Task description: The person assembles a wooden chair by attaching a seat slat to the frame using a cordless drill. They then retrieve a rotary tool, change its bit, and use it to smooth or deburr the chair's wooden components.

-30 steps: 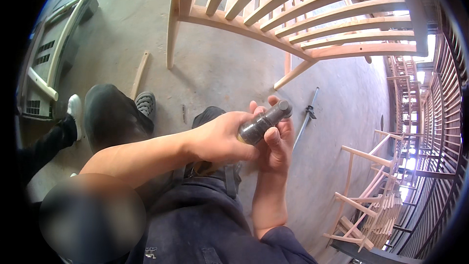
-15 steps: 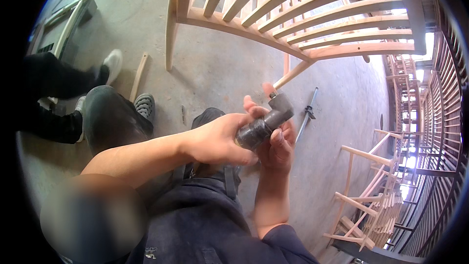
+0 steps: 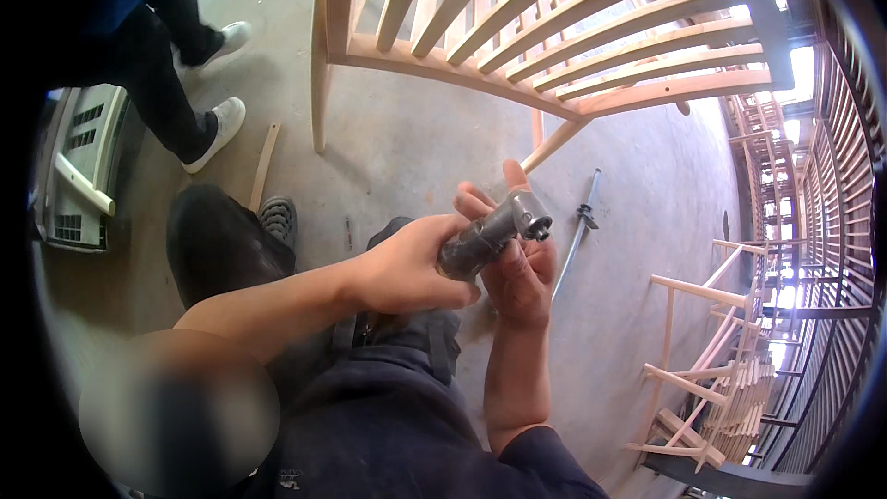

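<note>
My left hand is wrapped round the thick body of a dark grey right-angle power tool, held in front of my waist. Its short angled head, with a round metal socket-like end, points toward the right. Beneath and beside the neck is my right hand, its thumb pressed to the tool while other fingers reach up behind it. Parts of both hands' fingers are hidden by the tool. Beyond my hands stands a pale wooden frame with several curved slats.
A metal bar clamp lies on the concrete floor at right. A wooden strip lies near my shoe. Wooden frame parts are stacked at right. Another person's legs stand at upper left, near a vented grey box.
The tool has been rotated in my hands, so its head's round end now faces right instead of up. The other person has stepped at upper left, uncovering the vented box.
</note>
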`<state>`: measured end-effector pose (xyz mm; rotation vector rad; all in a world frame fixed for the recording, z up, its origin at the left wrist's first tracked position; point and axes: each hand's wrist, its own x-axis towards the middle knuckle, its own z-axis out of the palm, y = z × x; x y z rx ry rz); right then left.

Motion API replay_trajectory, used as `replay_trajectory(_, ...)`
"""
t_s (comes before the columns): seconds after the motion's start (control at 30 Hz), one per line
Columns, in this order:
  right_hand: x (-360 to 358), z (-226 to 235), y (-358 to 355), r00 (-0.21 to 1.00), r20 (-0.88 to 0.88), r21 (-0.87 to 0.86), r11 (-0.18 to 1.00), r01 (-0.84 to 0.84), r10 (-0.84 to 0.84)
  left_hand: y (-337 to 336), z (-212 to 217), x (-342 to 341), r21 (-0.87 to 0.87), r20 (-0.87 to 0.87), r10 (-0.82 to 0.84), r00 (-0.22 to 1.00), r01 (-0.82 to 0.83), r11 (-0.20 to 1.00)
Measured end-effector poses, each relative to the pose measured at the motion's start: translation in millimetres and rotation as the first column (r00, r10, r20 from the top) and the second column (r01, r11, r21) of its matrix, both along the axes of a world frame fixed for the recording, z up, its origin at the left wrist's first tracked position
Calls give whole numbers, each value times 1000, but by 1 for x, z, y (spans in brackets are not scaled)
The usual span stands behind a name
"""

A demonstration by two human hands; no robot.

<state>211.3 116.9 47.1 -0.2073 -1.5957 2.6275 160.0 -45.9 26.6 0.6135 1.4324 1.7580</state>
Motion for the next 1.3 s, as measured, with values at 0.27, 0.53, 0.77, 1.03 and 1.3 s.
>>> replay_trajectory(0.27,-3,-36,14,962,-265,93,995,-46,69,6,-4,3,51,-163,112,980,-105,993)
replay_trajectory(0.53,-8,-8,-1,972,-234,-53,998,-39,25,3,-2,3,-27,-195,52,979,-58,998)
replay_trajectory(0.77,0,-13,6,992,-99,-42,996,-81,76,4,8,4,93,-104,104,989,-95,991)
replay_trajectory(1.03,0,-36,15,960,-277,197,980,23,33,4,2,4,-22,-189,59,980,-64,998)
replay_trajectory(1.3,-4,-15,2,941,-337,72,997,-2,26,0,5,1,-79,-237,0,971,-20,997)
